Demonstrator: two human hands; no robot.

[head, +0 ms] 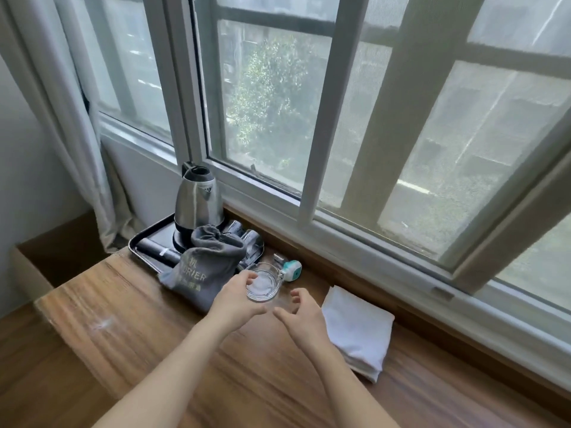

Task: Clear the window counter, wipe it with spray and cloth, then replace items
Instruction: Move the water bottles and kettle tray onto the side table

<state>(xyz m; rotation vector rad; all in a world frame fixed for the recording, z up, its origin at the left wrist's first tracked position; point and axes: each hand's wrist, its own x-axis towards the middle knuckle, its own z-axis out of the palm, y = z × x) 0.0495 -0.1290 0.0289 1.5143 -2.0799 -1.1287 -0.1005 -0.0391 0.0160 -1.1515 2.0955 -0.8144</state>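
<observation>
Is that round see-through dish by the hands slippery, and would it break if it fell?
The glass dish looks smooth and shiny, so it is probably a bit slippery. Its walls look thick, so it is likely heavy for its size. Being glass, it could chip or crack on the wooden counter. It is low and wide, so unlikely to tip. The left hand touches its rim.
</observation>
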